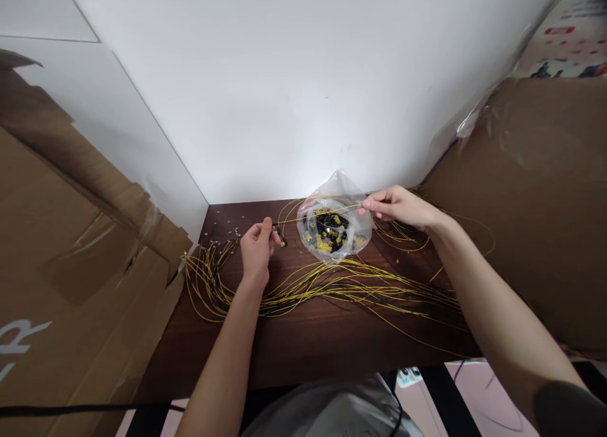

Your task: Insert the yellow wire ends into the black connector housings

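Observation:
A thin yellow-and-black wire [315,215] stretches between my two hands above the table. My left hand [258,244] is closed in a pinch on its left end, beside a few small black and yellow pieces [283,241]. My right hand [391,206] pinches the wire farther right, thumb against fingers. Beneath the wire stands an open clear plastic bag [334,187], filled with small black and yellow plastic parts [327,231]. A long bundle of yellow and black wires [332,285] lies across the table in front of the bag.
Cardboard boxes stand at the left [85,253] and right [526,190] of the dark brown table [303,348]. A white wall [303,95] rises behind it. Small pale bits [230,222] are scattered at the back left. More loose wires [398,238] lie under my right hand.

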`<state>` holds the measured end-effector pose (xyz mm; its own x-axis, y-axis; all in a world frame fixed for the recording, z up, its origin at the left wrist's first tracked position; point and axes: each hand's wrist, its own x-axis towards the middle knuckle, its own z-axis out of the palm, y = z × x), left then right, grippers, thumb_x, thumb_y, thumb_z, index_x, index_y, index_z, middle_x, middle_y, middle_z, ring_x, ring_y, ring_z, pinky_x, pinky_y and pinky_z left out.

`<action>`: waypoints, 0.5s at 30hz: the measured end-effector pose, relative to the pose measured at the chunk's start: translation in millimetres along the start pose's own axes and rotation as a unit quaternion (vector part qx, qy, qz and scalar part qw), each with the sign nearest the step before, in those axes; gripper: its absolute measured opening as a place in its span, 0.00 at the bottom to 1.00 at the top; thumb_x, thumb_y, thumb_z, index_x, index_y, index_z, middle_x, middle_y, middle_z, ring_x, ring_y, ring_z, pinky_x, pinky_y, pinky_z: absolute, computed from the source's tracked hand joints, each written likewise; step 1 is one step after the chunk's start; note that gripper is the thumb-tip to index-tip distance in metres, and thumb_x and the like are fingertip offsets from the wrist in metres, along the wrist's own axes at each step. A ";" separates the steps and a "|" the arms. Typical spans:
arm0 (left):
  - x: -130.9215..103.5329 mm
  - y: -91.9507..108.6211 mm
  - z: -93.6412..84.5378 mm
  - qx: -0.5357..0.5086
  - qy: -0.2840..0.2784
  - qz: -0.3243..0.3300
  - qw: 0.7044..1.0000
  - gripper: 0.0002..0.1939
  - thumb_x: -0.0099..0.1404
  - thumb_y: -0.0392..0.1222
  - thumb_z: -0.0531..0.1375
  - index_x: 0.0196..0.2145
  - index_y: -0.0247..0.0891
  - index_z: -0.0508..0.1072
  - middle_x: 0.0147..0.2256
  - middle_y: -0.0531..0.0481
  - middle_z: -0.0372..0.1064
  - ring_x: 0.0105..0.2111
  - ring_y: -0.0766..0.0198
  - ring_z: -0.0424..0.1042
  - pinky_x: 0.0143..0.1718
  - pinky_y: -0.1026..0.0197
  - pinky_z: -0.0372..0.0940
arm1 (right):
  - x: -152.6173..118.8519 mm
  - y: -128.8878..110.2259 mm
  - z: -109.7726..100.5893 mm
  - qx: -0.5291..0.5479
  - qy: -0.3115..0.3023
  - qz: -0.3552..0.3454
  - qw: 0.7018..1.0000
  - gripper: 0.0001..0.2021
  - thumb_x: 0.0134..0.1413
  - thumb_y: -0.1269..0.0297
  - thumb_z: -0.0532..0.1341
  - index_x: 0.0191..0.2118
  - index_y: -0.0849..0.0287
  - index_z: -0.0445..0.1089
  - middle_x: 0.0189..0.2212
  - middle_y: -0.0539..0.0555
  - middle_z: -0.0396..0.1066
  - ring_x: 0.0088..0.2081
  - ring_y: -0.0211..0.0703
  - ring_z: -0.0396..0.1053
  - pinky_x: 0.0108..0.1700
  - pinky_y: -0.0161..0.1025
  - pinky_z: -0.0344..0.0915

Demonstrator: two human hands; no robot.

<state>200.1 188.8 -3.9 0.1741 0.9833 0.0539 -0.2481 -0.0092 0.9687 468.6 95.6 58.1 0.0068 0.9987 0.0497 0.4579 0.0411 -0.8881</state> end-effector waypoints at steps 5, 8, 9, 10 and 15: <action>5.8 -15.3 -6.8 0.221 0.056 0.125 0.966 0.16 0.55 0.51 0.59 0.22 0.35 0.68 0.20 0.53 0.65 0.20 0.71 0.60 0.23 0.68 0.53 | 26.2 7.1 -11.4 0.088 0.102 -0.012 0.991 0.10 0.44 0.59 0.64 0.33 0.59 0.71 0.23 0.49 0.66 0.19 0.29 0.54 0.20 0.32 0.50; 9.2 -20.7 -9.8 0.292 0.048 0.137 0.945 0.15 0.54 0.51 0.60 0.22 0.36 0.70 0.20 0.52 0.67 0.22 0.67 0.64 0.26 0.66 0.55 | 39.5 12.4 1.4 0.139 0.078 -0.008 0.987 0.08 0.45 0.62 0.62 0.32 0.59 0.70 0.25 0.50 0.67 0.22 0.31 0.58 0.23 0.33 0.55; 10.2 -21.7 -9.8 0.293 0.046 0.132 0.946 0.15 0.53 0.51 0.60 0.23 0.35 0.71 0.20 0.51 0.68 0.22 0.65 0.65 0.27 0.66 0.56 | 44.3 14.7 6.3 0.142 0.065 -0.003 0.988 0.06 0.45 0.63 0.61 0.31 0.59 0.69 0.25 0.51 0.67 0.23 0.32 0.60 0.24 0.34 0.57; 11.2 -22.3 -9.5 0.289 0.045 0.124 0.948 0.14 0.53 0.51 0.60 0.23 0.35 0.72 0.20 0.50 0.69 0.22 0.64 0.67 0.28 0.65 0.57 | 49.5 17.3 10.7 0.138 0.060 0.001 0.989 0.04 0.45 0.66 0.60 0.29 0.60 0.69 0.25 0.52 0.68 0.24 0.33 0.61 0.26 0.35 0.58; 12.6 -21.2 -6.4 0.379 0.051 0.099 0.918 0.14 0.54 0.51 0.59 0.23 0.37 0.73 0.21 0.47 0.72 0.25 0.60 0.71 0.32 0.62 0.59 | 80.8 32.5 22.7 0.018 0.130 0.032 0.991 0.10 0.44 0.79 0.52 0.29 0.65 0.70 0.21 0.54 0.68 0.24 0.36 0.62 0.28 0.37 0.59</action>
<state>201.4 202.5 -25.3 0.0966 0.9601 0.2623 0.4770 -0.2760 0.8345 463.8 178.2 22.9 0.2661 0.9582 0.1053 0.4174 -0.0161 -0.9086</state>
